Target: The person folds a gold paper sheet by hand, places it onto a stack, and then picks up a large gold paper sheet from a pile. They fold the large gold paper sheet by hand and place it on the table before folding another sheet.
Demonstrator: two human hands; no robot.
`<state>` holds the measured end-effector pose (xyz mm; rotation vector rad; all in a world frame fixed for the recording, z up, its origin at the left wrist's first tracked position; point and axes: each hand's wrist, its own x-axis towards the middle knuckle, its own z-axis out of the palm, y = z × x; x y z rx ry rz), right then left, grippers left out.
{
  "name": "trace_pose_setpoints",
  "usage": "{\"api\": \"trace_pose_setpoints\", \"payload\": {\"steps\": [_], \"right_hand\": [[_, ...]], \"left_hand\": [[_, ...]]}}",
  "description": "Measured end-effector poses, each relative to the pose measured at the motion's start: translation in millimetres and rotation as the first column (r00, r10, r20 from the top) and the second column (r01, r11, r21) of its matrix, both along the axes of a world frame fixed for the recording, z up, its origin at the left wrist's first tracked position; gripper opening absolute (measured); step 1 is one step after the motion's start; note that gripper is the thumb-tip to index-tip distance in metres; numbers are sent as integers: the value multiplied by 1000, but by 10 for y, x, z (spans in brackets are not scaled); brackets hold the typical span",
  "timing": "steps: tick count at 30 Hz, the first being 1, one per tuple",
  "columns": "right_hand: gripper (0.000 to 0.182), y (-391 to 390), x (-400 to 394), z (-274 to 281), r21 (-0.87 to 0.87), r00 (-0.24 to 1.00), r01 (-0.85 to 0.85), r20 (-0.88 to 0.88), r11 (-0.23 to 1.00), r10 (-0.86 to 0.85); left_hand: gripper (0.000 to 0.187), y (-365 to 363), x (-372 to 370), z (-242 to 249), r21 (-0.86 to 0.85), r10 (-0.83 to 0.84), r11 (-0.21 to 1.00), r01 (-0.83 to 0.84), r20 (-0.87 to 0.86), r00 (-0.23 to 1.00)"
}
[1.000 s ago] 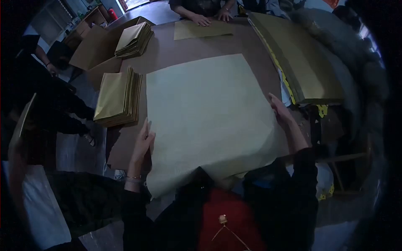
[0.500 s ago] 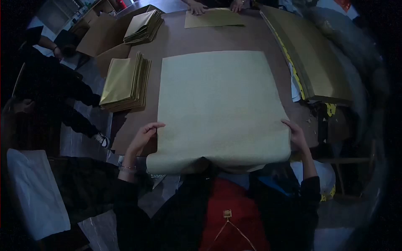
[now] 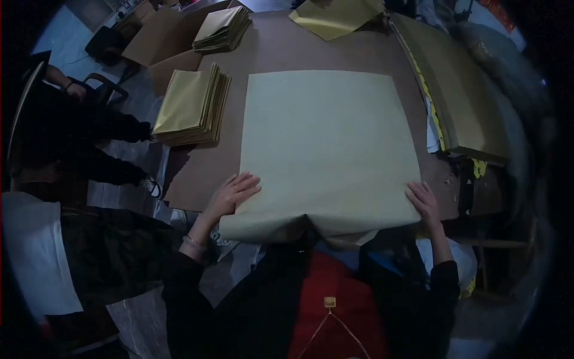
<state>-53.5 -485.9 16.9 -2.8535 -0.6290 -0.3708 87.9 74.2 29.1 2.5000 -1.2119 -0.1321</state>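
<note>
the table (image 3: pixel 275 45) carries the sheet (image 3: pixel 326 137), pale and wide, laid flat before the person, straight ahead of the torso and running away between the two hands; its near end bends down over the table's near side, with a raised buckle at the middle; that end is dim, so the long axis probably runs out from the body, but the sheet looks close to square; the thick pile (image 3: pixel 457 90) lies beyond its right side, the gold stack (image 3: pixel 188 107) beyond its left, both apart from it; the left hand (image 3: pixel 237 194) is spread open, palm down, on the near left corner area, fingers pointing inward; the right hand (image 3: pixel 424 202) is open too, fingers extended, at the right edge near the same end; both touch the sheet, neither grips it, and the left reaches farther in over it.
</note>
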Motion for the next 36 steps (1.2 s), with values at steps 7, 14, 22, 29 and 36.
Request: {"api": "trace_pose_setpoints", "payload": {"steps": [7,14,22,29,36], "right_hand": [[26,-182,212,295,576,935,275,-347,770,-74],[26,-732,1327,-47,745,729,592,-658,307,192],[41,-102,1715,332,612,720,620,-692,491,-47],[91,-98,1627,186,673,928,360,-184,647,-325],[30,-592,1821,74,622,984,83,-176,779,36]], "left_hand": [[45,54,211,129,-286,50,930,-231,-524,850],[34,-167,761,86,-185,321,805,-564,-664,675],[38,-142,1052,-251,-162,336,740,-653,-751,568],[34,-118,953,-382,-62,515,786,-615,-485,707],[33,-124,937,-431,-18,618,661,-750,-553,558]]}}
